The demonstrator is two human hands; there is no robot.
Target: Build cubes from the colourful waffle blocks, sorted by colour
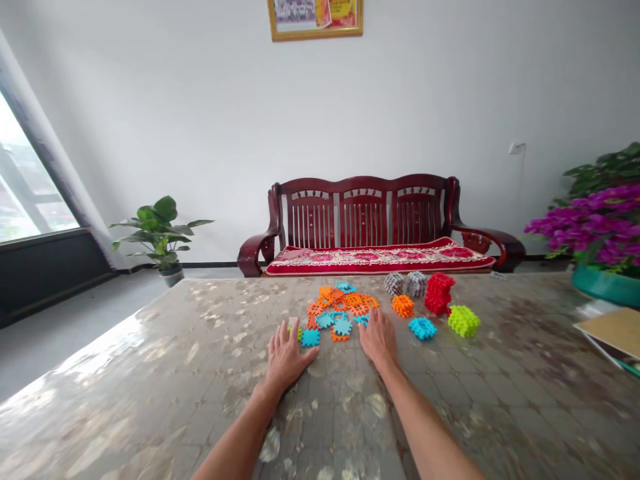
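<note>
Flat, notched puzzle pieces in orange and blue lie in a loose pile on the table. My left hand [286, 353] rests at the pile's left side, fingers spread. Beside its thumb is a square blue piece [311, 338], and a yellow-green piece [299, 333] is partly hidden by its fingers. At the pile's right edge my right hand [380, 337] reaches over a blue piece [361, 320], its fingers stretched forward and apart; whether they touch that piece is unclear. Other pieces between the hands include a light blue one [325, 321] and an orange one [341, 337].
Right of my hands stand assembled blocks: orange [403, 306], blue [423, 328], yellow-green [464, 321], a taller red one [439, 293] and two grey ones. A flower pot [605, 287] and papers [610, 327] sit at the table's right. A wooden bench [363, 213] stands behind.
</note>
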